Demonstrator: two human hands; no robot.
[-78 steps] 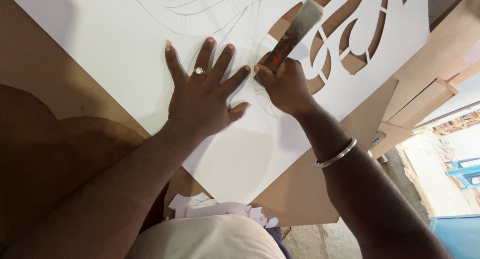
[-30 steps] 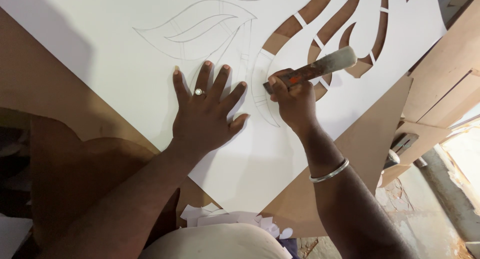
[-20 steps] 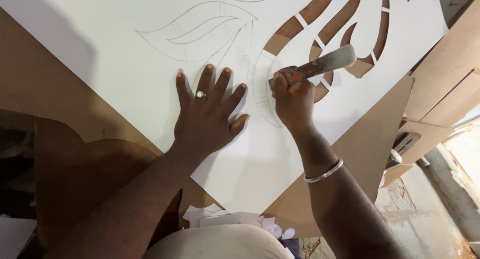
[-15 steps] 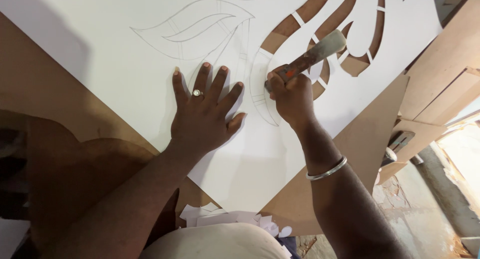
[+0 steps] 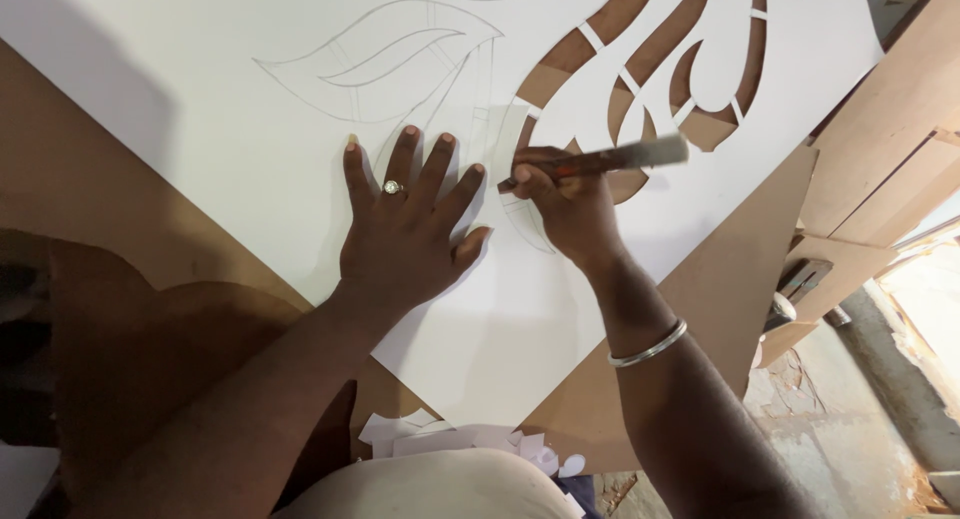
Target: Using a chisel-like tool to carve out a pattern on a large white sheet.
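Observation:
A large white sheet (image 5: 200, 109) lies on a brown board (image 5: 720, 269). It carries pencilled leaf outlines and, at the upper right, curved cut-out slots showing brown underneath. My left hand (image 5: 405, 229) presses flat on the sheet with fingers spread, a ring on one finger. My right hand (image 5: 565, 204), a metal bangle on its wrist, grips a cutting knife (image 5: 610, 159) with a red-brown handle and grey end. The knife's tip touches the sheet just right of my left fingertips, on a pencilled curved band.
White paper offcuts (image 5: 450, 441) lie at the board's near edge by my body. Brown board pieces (image 5: 880, 129) are stacked at the right, with a small metal tool (image 5: 795, 284) on them. Rough concrete floor (image 5: 840, 419) shows at lower right.
The knife's handle has swung from pointing up and right to lying nearly level. My right hand stays at the same curved band. My left hand stays flat in place.

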